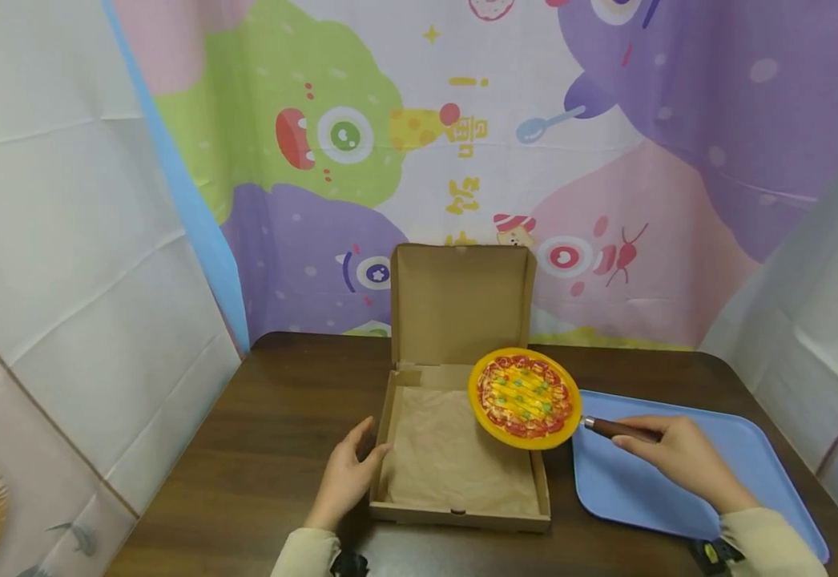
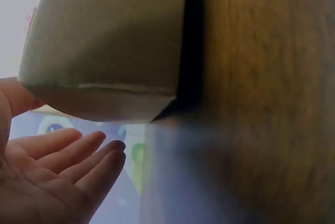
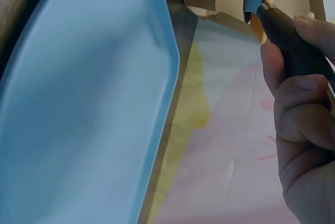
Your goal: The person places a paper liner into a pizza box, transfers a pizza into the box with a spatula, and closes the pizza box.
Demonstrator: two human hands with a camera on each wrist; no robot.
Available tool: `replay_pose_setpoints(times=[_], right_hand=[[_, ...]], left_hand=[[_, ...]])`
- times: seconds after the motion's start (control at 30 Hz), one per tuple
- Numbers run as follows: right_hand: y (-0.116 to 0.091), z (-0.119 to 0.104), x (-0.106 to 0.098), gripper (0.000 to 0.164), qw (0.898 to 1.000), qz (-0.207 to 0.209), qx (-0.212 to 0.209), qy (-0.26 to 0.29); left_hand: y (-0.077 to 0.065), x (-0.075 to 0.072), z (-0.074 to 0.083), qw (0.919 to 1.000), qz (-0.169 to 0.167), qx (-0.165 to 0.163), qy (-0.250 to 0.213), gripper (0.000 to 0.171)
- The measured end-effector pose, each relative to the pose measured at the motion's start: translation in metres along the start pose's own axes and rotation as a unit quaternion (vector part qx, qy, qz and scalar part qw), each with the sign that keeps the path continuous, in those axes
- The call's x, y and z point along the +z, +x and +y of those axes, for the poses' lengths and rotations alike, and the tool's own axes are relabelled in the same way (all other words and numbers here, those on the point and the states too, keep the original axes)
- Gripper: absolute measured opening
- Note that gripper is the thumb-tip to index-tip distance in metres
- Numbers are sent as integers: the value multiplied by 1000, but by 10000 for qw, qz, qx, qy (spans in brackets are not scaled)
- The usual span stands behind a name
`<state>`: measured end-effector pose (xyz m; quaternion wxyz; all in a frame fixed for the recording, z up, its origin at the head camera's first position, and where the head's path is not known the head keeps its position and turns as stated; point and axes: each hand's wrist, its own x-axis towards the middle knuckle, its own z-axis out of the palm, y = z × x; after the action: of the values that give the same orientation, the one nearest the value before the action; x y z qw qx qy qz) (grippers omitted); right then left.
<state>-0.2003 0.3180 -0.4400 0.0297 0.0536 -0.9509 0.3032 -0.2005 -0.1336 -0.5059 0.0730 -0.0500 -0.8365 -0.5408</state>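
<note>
My right hand (image 1: 689, 458) grips the brown handle (image 1: 619, 430) of a pizza server with a metal neck. On the server lies a toy-like pizza (image 1: 525, 398) with a yellow crust, red slices and green bits, covering the blade in the head view. It is tilted above the right side of an open cardboard pizza box (image 1: 458, 518), whose lid (image 1: 462, 304) stands up at the back. Brown paper (image 1: 455, 465) lines the box. My left hand (image 1: 343, 479) is beside the box's left wall, fingers extended, with the thumb at the rim.
A light blue tray (image 1: 642, 501) lies on the dark wooden table (image 1: 246, 465) to the right of the box, under my right hand. Behind the table hangs a cloth (image 1: 318, 240) printed with cartoon monsters. Pale curtains flank both sides.
</note>
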Motion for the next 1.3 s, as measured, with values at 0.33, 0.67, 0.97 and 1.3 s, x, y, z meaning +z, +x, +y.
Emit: replay_pose_setpoints(times=[0.33, 0.67, 0.97, 1.3], right_hand=[[6, -4, 16, 44, 9986, -239, -130, 450], [7, -10, 27, 38, 9953, -398, -451, 753], [10, -13, 37, 37, 9943, -548, -412, 812], [12, -16, 48, 36, 9935, -576, -603, 778]], left_hand=[[-2, -2, -5, 9996, -167, 24, -245, 43], [-2, -1, -9, 9992, -347, -154, -105, 40], [-1, 0, -10, 9985, -374, -277, -274, 40], [-1, 0, -12, 9975, -423, -320, -460, 41]])
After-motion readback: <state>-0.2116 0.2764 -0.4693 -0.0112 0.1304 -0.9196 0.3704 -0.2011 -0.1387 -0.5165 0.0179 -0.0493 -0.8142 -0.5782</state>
